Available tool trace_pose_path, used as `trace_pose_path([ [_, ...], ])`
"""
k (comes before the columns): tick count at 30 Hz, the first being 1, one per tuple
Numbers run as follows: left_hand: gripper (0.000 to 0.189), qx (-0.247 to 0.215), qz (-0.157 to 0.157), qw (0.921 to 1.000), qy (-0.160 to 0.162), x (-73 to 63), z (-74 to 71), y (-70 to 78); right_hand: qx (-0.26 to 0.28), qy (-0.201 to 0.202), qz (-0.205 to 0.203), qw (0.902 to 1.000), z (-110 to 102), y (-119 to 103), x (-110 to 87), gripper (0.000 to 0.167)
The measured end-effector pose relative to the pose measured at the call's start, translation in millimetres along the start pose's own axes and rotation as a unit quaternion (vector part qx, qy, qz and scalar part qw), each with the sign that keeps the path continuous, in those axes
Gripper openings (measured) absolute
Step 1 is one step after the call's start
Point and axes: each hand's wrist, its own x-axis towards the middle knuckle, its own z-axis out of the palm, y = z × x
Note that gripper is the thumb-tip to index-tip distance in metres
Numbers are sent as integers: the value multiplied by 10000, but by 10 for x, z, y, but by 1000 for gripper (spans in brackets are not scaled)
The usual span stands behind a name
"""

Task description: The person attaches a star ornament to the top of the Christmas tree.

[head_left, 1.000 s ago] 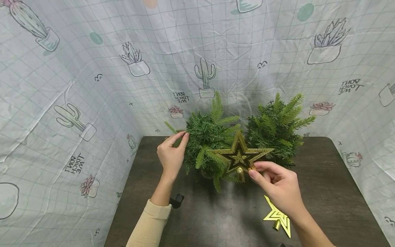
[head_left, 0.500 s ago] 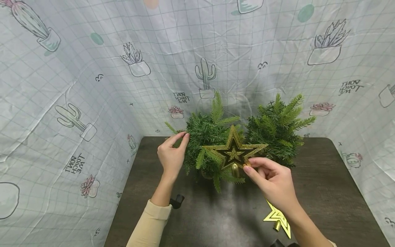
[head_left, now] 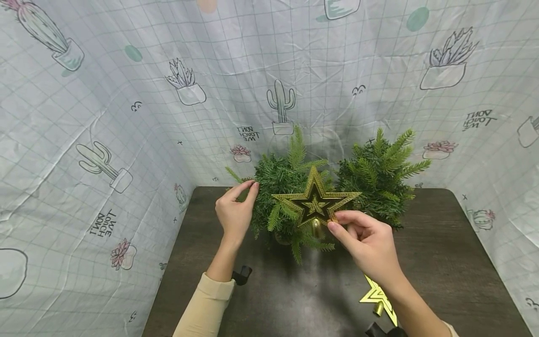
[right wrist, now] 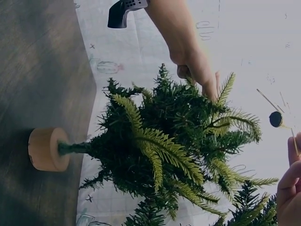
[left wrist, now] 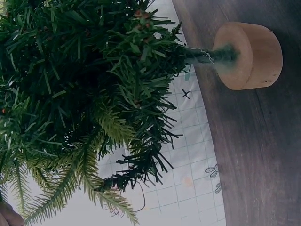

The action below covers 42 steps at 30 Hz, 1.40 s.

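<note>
In the head view my right hand [head_left: 370, 241] pinches a lower point of a gold star tree topper [head_left: 315, 204] between thumb and fingers. The star stands upright in front of a small artificial Christmas tree [head_left: 275, 180], its hollow socket pointing down. My left hand [head_left: 236, 210] is at the tree's left side, thumb and forefinger pinched together at a branch. In the right wrist view the star appears nearly edge-on, its dark round socket opening facing the camera. The tree's round wooden base [left wrist: 263, 56] rests on the table in the left wrist view.
A second small Christmas tree [head_left: 375, 187] stands to the right, close beside the first. Another gold star topper [head_left: 379, 304] lies on the dark wooden table [head_left: 286, 304] below my right forearm. A white cactus-print curtain [head_left: 219, 93] hangs behind and at both sides.
My right hand has moved the star leftward and slightly up, across the front of the left tree. My left hand has stayed in place at the branch.
</note>
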Motion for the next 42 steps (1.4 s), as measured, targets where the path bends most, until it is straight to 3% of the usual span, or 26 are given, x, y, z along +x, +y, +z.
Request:
trace_pose_path([
  [18,29,-63,13,10000,26,-11,16,-22,108,120,-61,9999,136,-51,171,22],
  [37,22,-17,110,9999,46,-1,-5,-2,-8,251,389,9989,203,-88,327,15],
  [42,22,-9,102,9999,53,-1,-2,-4,-29,209,345,9992,227,-88,371,16],
])
